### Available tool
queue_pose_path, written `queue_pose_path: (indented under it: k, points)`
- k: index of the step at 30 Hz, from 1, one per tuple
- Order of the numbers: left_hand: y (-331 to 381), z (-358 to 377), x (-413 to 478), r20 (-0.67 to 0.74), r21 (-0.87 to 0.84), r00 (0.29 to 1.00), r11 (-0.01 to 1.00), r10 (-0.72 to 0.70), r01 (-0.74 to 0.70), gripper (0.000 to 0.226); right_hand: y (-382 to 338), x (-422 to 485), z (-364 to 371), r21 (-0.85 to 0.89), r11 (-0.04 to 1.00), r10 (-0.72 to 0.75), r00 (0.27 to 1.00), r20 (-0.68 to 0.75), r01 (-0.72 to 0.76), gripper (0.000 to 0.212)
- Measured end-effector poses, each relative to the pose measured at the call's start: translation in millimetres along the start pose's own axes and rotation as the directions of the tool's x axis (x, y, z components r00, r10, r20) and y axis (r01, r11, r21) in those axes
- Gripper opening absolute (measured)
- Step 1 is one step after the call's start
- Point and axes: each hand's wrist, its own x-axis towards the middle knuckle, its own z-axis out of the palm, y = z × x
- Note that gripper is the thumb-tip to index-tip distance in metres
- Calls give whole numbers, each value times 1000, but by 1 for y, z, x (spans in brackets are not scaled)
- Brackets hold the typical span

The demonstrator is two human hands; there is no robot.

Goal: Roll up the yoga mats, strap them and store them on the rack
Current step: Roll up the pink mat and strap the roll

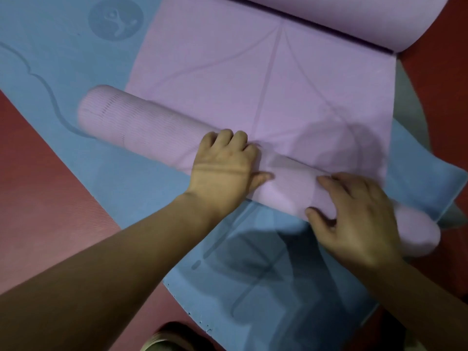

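A pink yoga mat (266, 79) lies flat across the upper middle, its near end wound into a roll (152, 133) that runs from middle left to lower right. My left hand (225, 168) presses palm-down on the middle of the roll, fingers curled over its far side. My right hand (359, 214) rests on the roll further right, fingers spread on it. The far end of the pink mat curls up (367, 13) at the top right. Underneath lies a flat blue yoga mat (266, 274) with printed lines.
A round logo (115, 19) marks the blue mat at the top left. Red ribbed floor matting (45, 198) shows at the left and the right. A grey patch (410, 102) lies past the pink mat's right edge. A dark shape (172, 338) sits at the bottom edge.
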Motion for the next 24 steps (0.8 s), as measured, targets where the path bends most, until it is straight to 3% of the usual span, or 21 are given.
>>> queue_pose_path:
  k: [3, 6, 8, 11, 13, 17, 22, 24]
  points:
    - [-3, -1, -8, 355, 173, 934, 979, 37, -105, 112, -5, -2, 10, -62, 998, 38, 985, 170, -28, 97]
    - [-1, 2, -1, 408, 228, 913, 966, 15, -118, 121, -5, 3, 24, -138, 990, 68, 974, 217, -38, 120]
    - [-2, 5, 10, 353, 216, 935, 970, 26, -108, 111, -2, 13, 29, -169, 985, 75, 980, 184, -44, 114]
    - [-6, 8, 21, 288, 179, 956, 977, 59, -114, 92, 9, 23, 31, -120, 993, 9, 997, 76, 1, 83]
    - [-8, 8, 23, 232, 145, 968, 981, 94, -130, 84, 16, 22, 29, -83, 996, -28, 999, 38, 31, 74]
    - [-12, 4, 11, 154, 137, 983, 983, 98, -119, 72, 12, 13, 24, -39, 998, -57, 998, 28, 59, 71]
    - [13, -12, -38, 171, 105, 985, 993, 35, -53, 77, 5, -29, 11, 7, 988, -155, 987, -39, 155, 66]
    - [29, -16, -66, 184, 63, 983, 998, 4, -16, 80, 10, -46, 4, 65, 978, -201, 979, 25, 199, 66]
